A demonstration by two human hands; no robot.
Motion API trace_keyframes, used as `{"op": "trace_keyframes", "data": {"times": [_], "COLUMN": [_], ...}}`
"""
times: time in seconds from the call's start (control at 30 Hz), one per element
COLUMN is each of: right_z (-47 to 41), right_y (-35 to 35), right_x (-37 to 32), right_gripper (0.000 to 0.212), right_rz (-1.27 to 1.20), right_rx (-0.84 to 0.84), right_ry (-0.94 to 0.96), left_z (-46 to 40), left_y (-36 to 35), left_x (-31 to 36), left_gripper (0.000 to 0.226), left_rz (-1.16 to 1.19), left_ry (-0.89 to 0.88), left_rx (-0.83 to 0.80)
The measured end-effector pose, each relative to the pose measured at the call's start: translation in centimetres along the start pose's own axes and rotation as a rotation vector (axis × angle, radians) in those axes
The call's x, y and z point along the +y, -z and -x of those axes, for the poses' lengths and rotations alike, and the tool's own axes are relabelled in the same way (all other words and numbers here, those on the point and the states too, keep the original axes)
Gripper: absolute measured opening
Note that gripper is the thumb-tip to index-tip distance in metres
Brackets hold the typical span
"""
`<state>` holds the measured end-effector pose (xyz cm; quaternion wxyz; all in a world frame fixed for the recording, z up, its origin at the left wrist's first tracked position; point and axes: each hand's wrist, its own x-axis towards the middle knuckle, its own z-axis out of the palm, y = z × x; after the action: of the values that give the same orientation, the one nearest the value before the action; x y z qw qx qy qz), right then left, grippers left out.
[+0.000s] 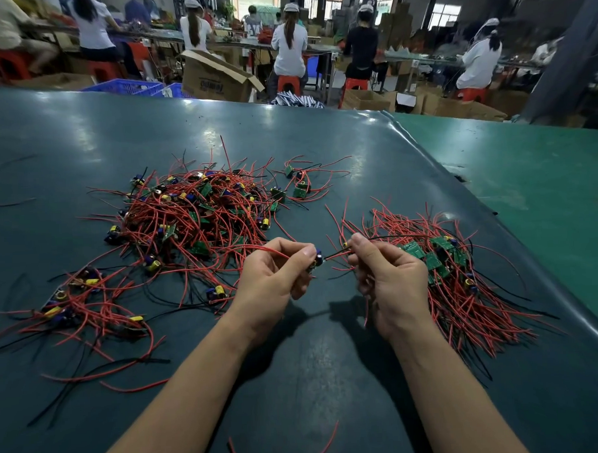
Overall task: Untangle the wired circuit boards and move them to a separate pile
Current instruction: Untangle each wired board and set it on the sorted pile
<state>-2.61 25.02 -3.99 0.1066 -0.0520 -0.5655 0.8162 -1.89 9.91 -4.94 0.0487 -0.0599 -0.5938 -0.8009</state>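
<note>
Above a dark green desk [81,133], the left hand [275,275] pinches a small circuit board [314,260] while the right hand [389,277] grips its wires [336,253], tangled pile [201,213] beyond

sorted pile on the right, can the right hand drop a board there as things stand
Probably yes. The right hand hovers right beside the sorted pile, with nothing between them. But it pinches a wire of the board that the left hand holds, so that must come free first.
</note>
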Motion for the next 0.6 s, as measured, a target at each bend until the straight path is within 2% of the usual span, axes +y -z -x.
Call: {"op": "trace_keyframes", "data": {"times": [0.4, 0.47, 0.53, 0.6], "right_z": [-2.0, -2.1, -1.5, -0.9], "right_y": [3.2, 3.1, 2.2, 1.1], "right_x": [-1.3, -1.3, -0.6, 0.1], "right_gripper": [0.018, 0.019, 0.024, 0.035], "right_rz": [-0.194, -0.150, -0.071, 0.019], "right_rx": [0.414, 0.379, 0.242, 0.065], "right_ry": [0.066, 0.089, 0.057, -0.062], "left_z": [-0.4, -0.5, -0.5, -0.5], "left_y": [0.8, 1.0, 0.9, 0.6], "left_x": [0.6, 0.7, 0.5, 0.1], "left_gripper": [0.017, 0.010, 0.007, 0.011], "left_rz": [0.174, 0.206, 0.218, 0.203], "left_ry": [-0.060, -0.080, -0.107, -0.122], "left_rx": [0.095, 0.145, 0.164, 0.161]}}
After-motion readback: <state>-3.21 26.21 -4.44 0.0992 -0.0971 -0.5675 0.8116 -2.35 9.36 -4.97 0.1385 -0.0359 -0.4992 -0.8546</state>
